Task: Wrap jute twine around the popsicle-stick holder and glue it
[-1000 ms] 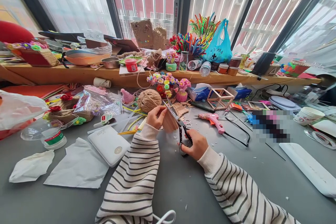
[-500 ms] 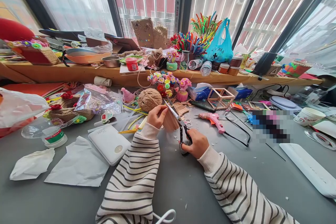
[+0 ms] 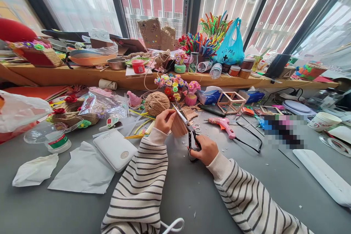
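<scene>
Left hand grips wooden sticks; right hand holds scissors cutting them.

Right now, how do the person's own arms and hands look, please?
Both arms wear a cream sweater with thin dark horizontal stripes and plain ribbed cuffs. The left hand and right hand are bare: no gloves, and no rings or watch that I can see.

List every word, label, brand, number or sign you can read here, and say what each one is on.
Blue plastic bag: a white cross sign with white characters beside it, too small to read.
White flat case: faint embossed lettering, too blurred to read.
Red and green label on the clear jar: unreadable.
Small white tag with a red mark: unreadable.
The pixelated patch hides anything there.
</scene>
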Tool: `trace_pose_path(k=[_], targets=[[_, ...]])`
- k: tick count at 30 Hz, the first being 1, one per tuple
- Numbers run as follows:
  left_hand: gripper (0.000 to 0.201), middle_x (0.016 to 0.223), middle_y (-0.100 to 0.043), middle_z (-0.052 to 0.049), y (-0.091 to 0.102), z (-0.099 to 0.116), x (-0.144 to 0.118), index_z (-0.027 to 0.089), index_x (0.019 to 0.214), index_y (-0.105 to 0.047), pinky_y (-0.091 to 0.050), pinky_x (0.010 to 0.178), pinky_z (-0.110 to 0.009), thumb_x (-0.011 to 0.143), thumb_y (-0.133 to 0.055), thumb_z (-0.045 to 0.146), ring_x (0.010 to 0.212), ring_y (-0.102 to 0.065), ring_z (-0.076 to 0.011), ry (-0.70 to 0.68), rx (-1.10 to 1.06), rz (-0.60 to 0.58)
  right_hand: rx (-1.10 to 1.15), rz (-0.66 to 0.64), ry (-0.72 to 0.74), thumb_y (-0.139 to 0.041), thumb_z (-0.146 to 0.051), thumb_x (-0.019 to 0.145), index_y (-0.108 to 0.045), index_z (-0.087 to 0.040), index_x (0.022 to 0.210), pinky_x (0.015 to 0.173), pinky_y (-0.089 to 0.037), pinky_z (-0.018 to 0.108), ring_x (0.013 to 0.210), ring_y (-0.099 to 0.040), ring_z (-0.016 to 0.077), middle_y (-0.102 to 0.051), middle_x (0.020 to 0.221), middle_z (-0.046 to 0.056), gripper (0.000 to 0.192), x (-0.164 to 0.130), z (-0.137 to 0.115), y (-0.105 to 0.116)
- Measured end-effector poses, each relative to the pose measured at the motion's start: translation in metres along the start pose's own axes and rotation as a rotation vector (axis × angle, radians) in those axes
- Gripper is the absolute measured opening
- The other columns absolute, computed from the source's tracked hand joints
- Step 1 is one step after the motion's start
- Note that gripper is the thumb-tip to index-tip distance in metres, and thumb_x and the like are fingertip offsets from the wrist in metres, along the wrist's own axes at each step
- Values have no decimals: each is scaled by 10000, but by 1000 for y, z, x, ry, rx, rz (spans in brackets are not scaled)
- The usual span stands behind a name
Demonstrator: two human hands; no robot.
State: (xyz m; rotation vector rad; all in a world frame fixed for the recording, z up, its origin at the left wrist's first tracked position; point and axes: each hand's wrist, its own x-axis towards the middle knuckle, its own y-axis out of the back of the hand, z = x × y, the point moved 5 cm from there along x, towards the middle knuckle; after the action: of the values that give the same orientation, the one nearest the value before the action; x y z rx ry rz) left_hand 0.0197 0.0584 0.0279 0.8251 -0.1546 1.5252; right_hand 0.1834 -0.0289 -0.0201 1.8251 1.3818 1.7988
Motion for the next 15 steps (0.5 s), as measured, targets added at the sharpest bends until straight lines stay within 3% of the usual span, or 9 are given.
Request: trace_pose_path(k=[15], targets=[[216,718,-650,-44,-1,2,-1,165,771,-599,-476,630,-263,772,-484,348,660,-584,-153,-1,-17,-14,45,-70,-38,-569,-392,682,-428,-206,623,490,-369,242,514,-496,126,-523,571,-3,241,4,-4,4]])
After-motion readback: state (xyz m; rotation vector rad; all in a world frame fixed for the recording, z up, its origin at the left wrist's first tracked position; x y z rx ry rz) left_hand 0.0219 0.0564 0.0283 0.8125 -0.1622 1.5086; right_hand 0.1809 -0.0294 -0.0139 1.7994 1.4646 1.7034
